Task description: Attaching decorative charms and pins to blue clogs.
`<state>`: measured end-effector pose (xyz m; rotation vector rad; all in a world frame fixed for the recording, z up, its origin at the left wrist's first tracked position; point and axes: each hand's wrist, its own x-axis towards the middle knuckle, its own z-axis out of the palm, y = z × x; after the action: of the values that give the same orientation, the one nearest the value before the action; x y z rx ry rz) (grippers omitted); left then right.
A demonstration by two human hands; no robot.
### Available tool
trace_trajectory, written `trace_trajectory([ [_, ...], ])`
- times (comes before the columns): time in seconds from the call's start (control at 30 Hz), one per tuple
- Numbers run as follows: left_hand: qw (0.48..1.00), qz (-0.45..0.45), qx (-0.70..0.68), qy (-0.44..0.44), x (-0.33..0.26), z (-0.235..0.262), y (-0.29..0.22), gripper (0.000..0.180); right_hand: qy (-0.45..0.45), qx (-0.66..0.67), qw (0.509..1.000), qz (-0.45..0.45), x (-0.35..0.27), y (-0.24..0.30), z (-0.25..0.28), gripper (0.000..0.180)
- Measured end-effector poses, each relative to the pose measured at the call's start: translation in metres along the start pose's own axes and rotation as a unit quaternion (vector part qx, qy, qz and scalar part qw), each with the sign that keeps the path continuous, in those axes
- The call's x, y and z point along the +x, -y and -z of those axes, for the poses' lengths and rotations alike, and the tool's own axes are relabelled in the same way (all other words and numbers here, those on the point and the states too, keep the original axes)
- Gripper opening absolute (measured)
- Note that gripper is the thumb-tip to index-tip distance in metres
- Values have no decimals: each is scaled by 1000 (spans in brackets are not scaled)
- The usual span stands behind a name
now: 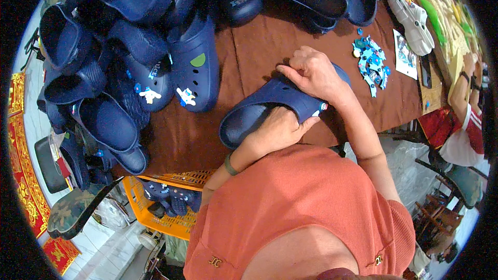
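Observation:
A navy blue clog (243,116) lies tilted at the table's near edge, its heel opening toward the left. My left hand (277,130) reaches into that opening, with the fingers hidden inside and the thumb outside along the rim. Beside the thumb a small white and coloured charm (322,107) sits on the clog's side. Over the upper rests my right hand (314,72), closed, its fingers curled and the thumb pointing left. Anything small under those fingers is hidden. Back right lies a pile of blue and white charms (371,62).
Several navy clogs (194,62) crowd the left and far side of the brown tablecloth (244,52). A white clog (412,23), a picture card (405,54) and a phone (426,71) lie at right. Below stands an orange crate (136,202) holding clogs. Another person's arm (459,91) shows far right.

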<state>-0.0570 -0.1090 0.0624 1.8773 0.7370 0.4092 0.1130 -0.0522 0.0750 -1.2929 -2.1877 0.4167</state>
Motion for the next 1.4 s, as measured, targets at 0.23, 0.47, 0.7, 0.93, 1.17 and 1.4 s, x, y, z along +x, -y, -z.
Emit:
trace_trajectory([
  [0.23, 998, -22, -8, -55, -1, -6, 1, 43, -158, -6, 986, -57, -12, -2, 15, 38],
  [0.47, 998, -12, -16, -61, -1, -1, -9, 44, -223, 6, 950, -221, -42, -43, 27, 45],
  [0.7, 998, 40, -43, 0, 0, 2, -8, 46, -251, -85, 926, -268, -72, -66, 29, 35],
  [0.93, 999, 40, -30, -15, 0, 3, -10, 44, -91, 149, 977, -122, -89, -50, 50, 39],
  [1.17, 997, 23, -56, -39, 3, -3, -3, 43, 86, 31, 996, 5, -93, -29, 46, 69],
  [1.4, 998, 68, 0, -12, 3, 0, -4, 43, 54, -50, 997, -6, -99, -24, 38, 60],
])
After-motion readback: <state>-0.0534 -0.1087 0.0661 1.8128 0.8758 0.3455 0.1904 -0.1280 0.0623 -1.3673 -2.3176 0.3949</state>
